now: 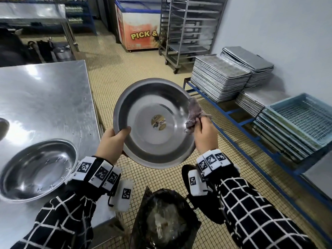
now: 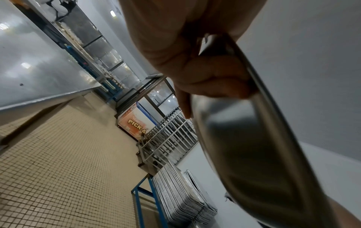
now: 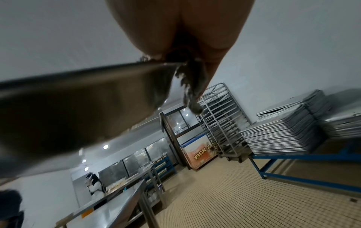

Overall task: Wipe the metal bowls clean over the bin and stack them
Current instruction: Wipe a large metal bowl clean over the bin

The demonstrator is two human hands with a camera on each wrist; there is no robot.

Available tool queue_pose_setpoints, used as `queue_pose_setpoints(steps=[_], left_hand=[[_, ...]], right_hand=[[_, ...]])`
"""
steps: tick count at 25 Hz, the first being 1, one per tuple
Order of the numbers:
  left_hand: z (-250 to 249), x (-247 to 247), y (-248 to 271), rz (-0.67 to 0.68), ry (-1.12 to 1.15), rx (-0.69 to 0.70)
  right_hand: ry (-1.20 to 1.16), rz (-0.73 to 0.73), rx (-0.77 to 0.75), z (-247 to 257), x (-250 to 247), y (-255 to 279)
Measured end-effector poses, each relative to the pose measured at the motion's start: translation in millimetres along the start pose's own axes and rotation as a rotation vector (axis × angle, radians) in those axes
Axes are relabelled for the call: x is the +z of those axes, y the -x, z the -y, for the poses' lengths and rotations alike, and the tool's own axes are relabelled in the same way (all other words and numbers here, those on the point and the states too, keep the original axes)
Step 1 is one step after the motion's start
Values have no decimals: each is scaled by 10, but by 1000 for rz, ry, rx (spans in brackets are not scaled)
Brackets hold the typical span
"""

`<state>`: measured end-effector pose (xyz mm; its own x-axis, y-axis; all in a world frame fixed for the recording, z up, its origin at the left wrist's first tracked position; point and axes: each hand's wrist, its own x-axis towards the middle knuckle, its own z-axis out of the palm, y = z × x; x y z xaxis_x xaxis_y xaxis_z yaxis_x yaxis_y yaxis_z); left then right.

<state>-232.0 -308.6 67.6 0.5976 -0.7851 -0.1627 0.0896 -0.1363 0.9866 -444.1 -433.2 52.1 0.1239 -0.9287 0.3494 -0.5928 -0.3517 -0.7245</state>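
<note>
Above the bin (image 1: 161,221), the left hand (image 1: 111,142) grasps a shiny, tilted bowl (image 1: 152,123), sticker at its centre; the right hand (image 1: 204,135) clenches a rag (image 1: 193,114) against its rim.

Commercial bakery kitchen. Evidence noted: stainless steel worktable (image 1: 45,97); tall wheeled tray rack (image 1: 186,31); stacked metal baking trays (image 1: 219,78) on a blue frame; stacked blue plastic crates (image 1: 294,123); chest freezer (image 1: 140,29) lettered "PICK &"; small-tiled floor (image 1: 125,69).
</note>
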Motion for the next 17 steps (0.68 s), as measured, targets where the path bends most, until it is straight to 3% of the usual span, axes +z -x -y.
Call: queue_pose_setpoints(steps=[6,13,15,17], left_hand=[[74,-4,-61,-2,31,-39],[250,163,-15,-134,153,-125],[257,99,-20,-11,114,-123],[179,-19,-31,205,88,-134]], right_hand=[[-173,85,273,55,-13,-47],[-415,2,510,157,184,253],[-440,52,490,149,123,246],[-449,142,437,162,-45,97]])
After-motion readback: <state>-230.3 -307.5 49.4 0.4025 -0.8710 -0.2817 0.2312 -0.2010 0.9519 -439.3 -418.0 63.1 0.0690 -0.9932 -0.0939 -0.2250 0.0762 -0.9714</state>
